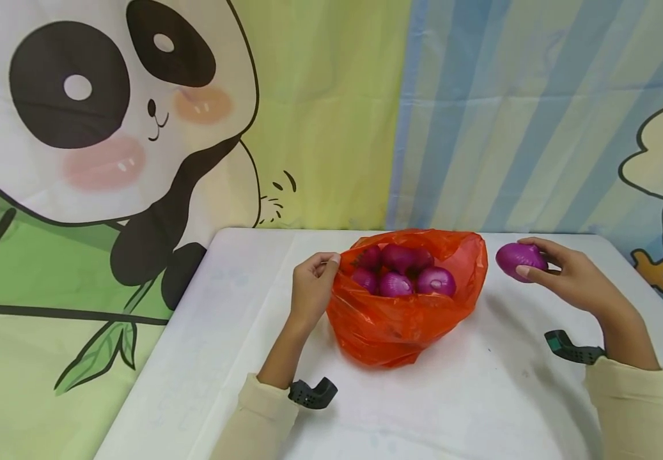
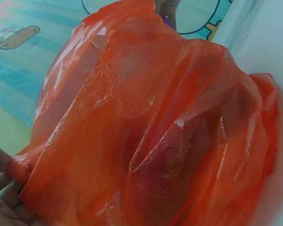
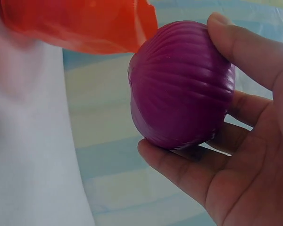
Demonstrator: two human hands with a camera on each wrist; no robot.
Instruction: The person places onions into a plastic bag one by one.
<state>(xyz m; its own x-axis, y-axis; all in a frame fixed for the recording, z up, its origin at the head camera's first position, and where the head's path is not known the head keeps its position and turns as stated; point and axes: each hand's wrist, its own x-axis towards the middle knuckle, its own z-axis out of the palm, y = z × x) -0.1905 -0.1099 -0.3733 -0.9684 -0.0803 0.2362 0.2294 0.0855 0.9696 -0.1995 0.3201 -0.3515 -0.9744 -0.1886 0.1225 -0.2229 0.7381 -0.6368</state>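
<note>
A red plastic bag (image 1: 389, 326) stands on the white table with its mouth open. Several purple onions (image 1: 436, 281) lie inside it. My left hand (image 1: 312, 287) pinches the bag's left rim between thumb and fingers; in the left wrist view the fingers (image 2: 4, 195) grip a bunched corner of the plastic. To the right of the bag, my right hand (image 1: 575, 275) holds one purple onion (image 1: 520, 260) above the table. Seen from the right wrist, that onion (image 3: 181, 84) has a ribbed, shiny surface, with the thumb on one side and the fingertips on the other.
The white table (image 1: 239, 306) ends at a back edge just behind the bag. Behind it hangs a printed cloth (image 1: 331, 115) with a panda and stripes. Each wrist wears a black band (image 1: 312, 393).
</note>
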